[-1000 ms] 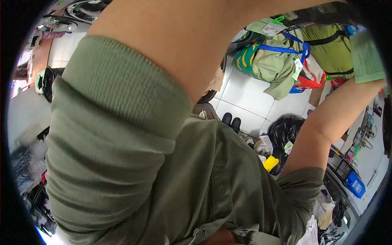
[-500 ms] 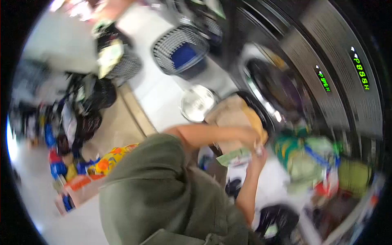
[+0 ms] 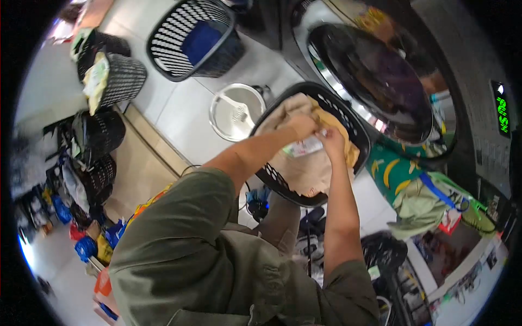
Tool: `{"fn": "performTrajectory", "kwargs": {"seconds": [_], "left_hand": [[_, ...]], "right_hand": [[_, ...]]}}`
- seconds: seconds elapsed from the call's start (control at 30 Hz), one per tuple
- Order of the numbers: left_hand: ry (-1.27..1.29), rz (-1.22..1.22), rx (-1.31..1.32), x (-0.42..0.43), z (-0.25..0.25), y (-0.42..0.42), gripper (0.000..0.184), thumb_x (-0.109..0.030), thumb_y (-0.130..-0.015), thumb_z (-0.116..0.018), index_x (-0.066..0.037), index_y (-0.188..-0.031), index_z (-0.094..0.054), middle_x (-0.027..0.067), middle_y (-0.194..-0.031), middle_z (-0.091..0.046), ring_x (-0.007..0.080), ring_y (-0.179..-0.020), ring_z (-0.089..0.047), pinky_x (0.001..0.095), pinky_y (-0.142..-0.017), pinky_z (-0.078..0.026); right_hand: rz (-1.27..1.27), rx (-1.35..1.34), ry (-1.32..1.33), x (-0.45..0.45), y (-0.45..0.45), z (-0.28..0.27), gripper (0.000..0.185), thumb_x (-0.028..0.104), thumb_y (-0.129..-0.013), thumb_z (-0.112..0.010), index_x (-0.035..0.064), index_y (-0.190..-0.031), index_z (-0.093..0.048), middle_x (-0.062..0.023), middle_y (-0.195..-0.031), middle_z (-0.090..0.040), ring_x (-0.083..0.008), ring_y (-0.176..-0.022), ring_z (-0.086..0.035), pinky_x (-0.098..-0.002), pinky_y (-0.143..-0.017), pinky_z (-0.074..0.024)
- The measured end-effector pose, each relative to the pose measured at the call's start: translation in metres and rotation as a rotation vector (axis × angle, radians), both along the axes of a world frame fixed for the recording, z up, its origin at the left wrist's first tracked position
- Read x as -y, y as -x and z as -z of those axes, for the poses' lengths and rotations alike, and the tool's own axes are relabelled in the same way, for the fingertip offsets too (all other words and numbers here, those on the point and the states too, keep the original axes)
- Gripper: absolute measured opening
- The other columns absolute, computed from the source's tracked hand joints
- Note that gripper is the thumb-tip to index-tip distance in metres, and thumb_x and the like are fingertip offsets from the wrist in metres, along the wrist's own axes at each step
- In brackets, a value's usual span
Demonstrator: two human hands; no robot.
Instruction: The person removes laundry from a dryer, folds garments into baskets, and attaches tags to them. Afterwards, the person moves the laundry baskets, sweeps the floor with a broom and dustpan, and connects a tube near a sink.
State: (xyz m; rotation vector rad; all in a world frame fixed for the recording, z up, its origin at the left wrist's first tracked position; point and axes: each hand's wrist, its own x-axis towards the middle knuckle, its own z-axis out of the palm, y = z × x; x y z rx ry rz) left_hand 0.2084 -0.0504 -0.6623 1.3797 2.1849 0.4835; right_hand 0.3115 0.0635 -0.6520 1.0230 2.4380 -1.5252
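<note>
My left hand (image 3: 302, 126) and my right hand (image 3: 333, 142) meet over a dark laundry basket (image 3: 359, 122), fingers closed. Between them is a small white-and-green packet (image 3: 304, 146), pinched near its upper edge; the exact hold is partly hidden by the fingers. Tan and yellowish cloth (image 3: 304, 174) fills the basket below. The basket stands beside the round door (image 3: 375, 81) of a front-loading machine.
A round pail (image 3: 217, 122) with a white brush-like tool (image 3: 237, 110) stands left of the basket. Farther up is another basket (image 3: 163, 46) holding blue cloth. A green banana-print bag (image 3: 383, 171) and black plastic bag (image 3: 383, 252) lie to the right.
My view has shifted towards the basket and is sharper. The packet now hangs flatter over the tan cloth, with both hands still together at it.
</note>
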Motion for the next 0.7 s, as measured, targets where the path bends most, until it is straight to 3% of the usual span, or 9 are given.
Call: {"fn": "performTrajectory", "kwargs": {"seconds": [0.03,0.07,0.23,0.37,0.53,0.63,0.7], "left_hand": [[-0.091,-0.027,-0.048,0.002,0.006,0.003,0.014,-0.023,-0.066,-0.058,-0.022,-0.078,-0.064,-0.0047,-0.097,-0.057,0.0209,-0.092,-0.052,0.0329,-0.066,-0.046],[-0.127,-0.069,0.074,0.001,0.013,0.004,0.015,-0.021,-0.065,-0.059,-0.021,-0.079,-0.064,-0.0083,-0.109,-0.051,0.0207,-0.106,-0.042,0.0363,-0.078,-0.042],[-0.071,-0.051,-0.068,-0.004,0.03,0.009,0.016,-0.02,-0.064,-0.06,-0.021,-0.079,-0.064,-0.0081,-0.107,-0.053,0.0184,-0.108,-0.041,0.0441,-0.085,-0.034],[-0.081,-0.017,-0.109,-0.013,0.036,0.007,0.015,-0.021,-0.064,-0.06,-0.019,-0.078,-0.063,-0.0061,-0.103,-0.055,0.0172,-0.107,-0.041,0.0432,-0.089,-0.03],[0.214,0.014,0.0,-0.018,0.042,0.011,0.02,-0.02,-0.067,-0.057,-0.018,-0.086,-0.061,-0.0016,-0.098,-0.055,0.0159,-0.103,-0.045,0.0444,-0.089,-0.027],[0.01,-0.063,-0.079,-0.01,0.049,0.003,0.023,-0.018,-0.068,-0.055,-0.019,-0.091,-0.06,-0.0011,-0.099,-0.054,0.0151,-0.1,-0.046,0.0451,-0.089,-0.027],[0.022,-0.037,-0.138,-0.009,0.056,0.0,0.023,-0.018,-0.069,-0.054,-0.019,-0.091,-0.06,-0.0011,-0.099,-0.053,0.0153,-0.1,-0.046,0.0447,-0.089,-0.027]], "right_hand": [[-0.005,-0.031,0.011,-0.005,0.003,0.009,0.029,0.015,-0.059,-0.074,0.0004,-0.073,-0.052,-0.0019,-0.06,-0.048,-0.0104,-0.055,-0.044,-0.0235,-0.052,-0.0387],[0.016,-0.008,0.002,-0.011,0.004,0.017,0.029,0.015,-0.059,-0.074,0.0004,-0.073,-0.052,-0.0019,-0.06,-0.048,-0.0104,-0.055,-0.044,-0.0235,-0.052,-0.0387],[0.096,-0.07,-0.002,-0.025,0.014,0.028,0.029,0.009,-0.057,-0.075,0.0026,-0.067,-0.049,0.0007,-0.059,-0.045,-0.0066,-0.053,-0.041,-0.0197,-0.049,-0.0355],[0.155,-0.137,-0.009,-0.036,0.015,0.047,0.028,0.008,-0.059,-0.074,0.0031,-0.063,-0.047,0.0001,-0.056,-0.046,-0.0073,-0.05,-0.041,-0.021,-0.047,-0.0369],[0.157,-0.152,0.067,-0.043,0.018,0.058,0.026,0.005,-0.061,-0.072,0.003,-0.062,-0.046,0.0012,-0.055,-0.043,-0.0059,-0.05,-0.039,-0.0202,-0.046,-0.0344],[0.156,-0.164,0.16,-0.042,0.021,0.059,0.026,0.004,-0.061,-0.071,0.0029,-0.062,-0.046,0.0011,-0.054,-0.043,-0.0059,-0.049,-0.038,-0.0202,-0.046,-0.0343],[0.063,-0.187,0.01,-0.041,0.021,0.058,0.024,0.003,-0.061,-0.071,0.0028,-0.062,-0.047,0.0006,-0.055,-0.044,-0.0057,-0.049,-0.039,-0.02,-0.046,-0.0345]]}}
